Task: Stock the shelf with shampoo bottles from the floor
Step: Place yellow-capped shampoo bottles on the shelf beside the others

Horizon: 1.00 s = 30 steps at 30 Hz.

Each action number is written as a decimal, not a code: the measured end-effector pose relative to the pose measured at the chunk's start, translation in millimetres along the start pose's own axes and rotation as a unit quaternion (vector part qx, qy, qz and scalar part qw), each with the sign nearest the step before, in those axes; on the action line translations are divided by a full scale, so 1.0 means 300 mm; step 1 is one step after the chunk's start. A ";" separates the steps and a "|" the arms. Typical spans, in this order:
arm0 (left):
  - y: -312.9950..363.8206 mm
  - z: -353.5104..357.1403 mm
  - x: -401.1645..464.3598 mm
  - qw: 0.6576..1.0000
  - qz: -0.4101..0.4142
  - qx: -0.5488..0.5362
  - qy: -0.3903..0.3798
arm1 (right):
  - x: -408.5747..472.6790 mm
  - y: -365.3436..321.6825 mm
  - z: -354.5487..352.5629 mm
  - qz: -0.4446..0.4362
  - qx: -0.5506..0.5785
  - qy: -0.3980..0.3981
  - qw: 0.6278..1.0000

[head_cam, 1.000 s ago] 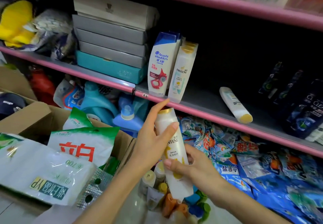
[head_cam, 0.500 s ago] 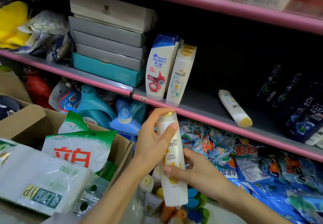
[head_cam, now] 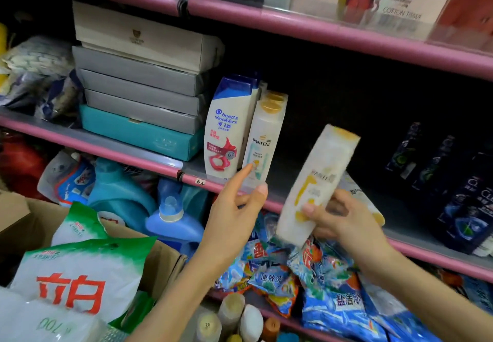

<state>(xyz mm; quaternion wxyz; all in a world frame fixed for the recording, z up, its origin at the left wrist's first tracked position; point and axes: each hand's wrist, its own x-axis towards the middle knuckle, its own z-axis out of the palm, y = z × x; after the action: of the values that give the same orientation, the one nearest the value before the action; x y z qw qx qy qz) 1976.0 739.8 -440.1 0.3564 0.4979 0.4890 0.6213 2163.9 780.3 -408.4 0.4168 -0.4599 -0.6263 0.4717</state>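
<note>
My right hand (head_cam: 344,219) has its fingers (head_cam: 310,209) wrapped round the lower half of a white plastic shampoo bottle with a yellow cap (head_cam: 316,181). The bottle is blurred and tilts to the right, its cap up over the grey shelf with the pink front rail (head_cam: 333,181). My left hand (head_cam: 234,208) holds nothing: its fingers are loose, forefinger pointing up, just in front of the rail.

Behind that forefinger a white bottle reading PANTENE (head_cam: 264,138) stands upright on the shelf, touching a white, blue-capped bottle marked head & shoulders (head_cam: 228,128). To their left gray flat boxes (head_cam: 141,85) are stacked on a teal box (head_cam: 141,130). Another white bottle (head_cam: 365,197) lies on the shelf behind my right hand, and dark bottles (head_cam: 464,194) stand at the far right. A small tag on the rail reads 6.

Below the shelf lie blue detergent jugs (head_cam: 173,216) and bright sachet packs (head_cam: 306,275). A cardboard box (head_cam: 165,261) at lower left holds a green-and-white bag with red characters (head_cam: 80,277). More bottle caps (head_cam: 234,315) show on the floor between my arms. The top shelf carries a pack marked COTTON TISSUE (head_cam: 394,0).
</note>
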 end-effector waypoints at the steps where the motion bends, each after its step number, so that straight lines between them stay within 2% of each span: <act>1: -0.018 -0.002 0.014 1.000 -0.016 0.000 -0.006 | 0.057 -0.002 -0.018 -0.014 -0.004 0.032 0.999; 4: -0.065 0.009 0.047 0.999 -0.049 0.000 -0.013 | 0.230 0.026 -0.054 -0.045 -0.034 0.086 0.995; 11: -0.120 0.000 0.096 0.993 -0.104 0.049 -0.024 | 0.519 0.147 -0.001 -0.046 -0.095 0.134 0.985; 13: -0.131 -0.010 0.108 0.992 -0.112 0.046 -0.020 | 0.582 0.148 0.014 -0.053 -0.118 0.130 0.983; 17: -0.152 -0.021 0.127 0.991 -0.123 0.039 -0.016 | 0.664 0.143 0.060 -0.075 -0.094 0.099 0.988; 23: -0.154 -0.013 0.138 0.991 -0.120 0.052 -0.029 | 0.724 0.197 0.123 -0.053 -0.102 0.112 0.987; 30: -0.162 -0.013 0.160 0.994 -0.109 0.018 -0.017 | 0.759 0.231 0.164 -0.059 -0.114 0.100 0.987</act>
<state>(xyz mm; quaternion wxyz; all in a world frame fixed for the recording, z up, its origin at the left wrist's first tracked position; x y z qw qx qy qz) 1958.0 796.3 -474.2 0.4216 0.4584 0.5451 0.5613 2077.3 1000.1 -466.1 0.4492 -0.5114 -0.6574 0.3234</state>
